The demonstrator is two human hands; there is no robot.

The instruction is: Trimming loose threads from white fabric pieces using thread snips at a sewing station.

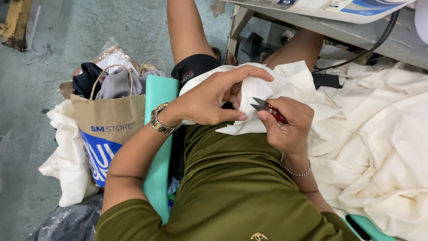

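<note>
Head view, left hand: my left hand (209, 100) lies at the centre of the frame, fingers curled together and pinching a fold of the cream cloth (285, 82) on my lap; thumb and forefinger press the fabric just beside the blades.
Head view, right hand: my right hand (287, 125), at about 4 o'clock from the left, is clamped on a pair of red-handled thread snips (267, 108); the dark blades point toward 10 o'clock and touch the cloth edge.
Cloth: it is bunched under both hands and spills toward 3 o'clock into a large heap of the same cream fabric (383, 143) that covers the right side of the frame.
Obstructions: my left fingers hide the part of the cloth that the blade tips meet, and my right palm covers most of the snips' handle.
Wrists: a metal wristwatch (159, 119) sits on the left, a thin chain bracelet (295, 172) on the right.
Seat: a turquoise stool edge (157, 134) shows at 9 o'clock from my hands.
Floor, 9 o'clock: a brown paper bag (109, 134) with a blue lower panel stands against the stool, stuffed with dark and grey garments (107, 82); white cloth (67, 156) lies draped round it.
Floor, 7 o'clock: a dark plastic bag (67, 223).
Top, 1 o'clock: a sewing machine base (339, 9) rests on a grey table (401, 44), with a black cable (379, 42) hanging below it.
</note>
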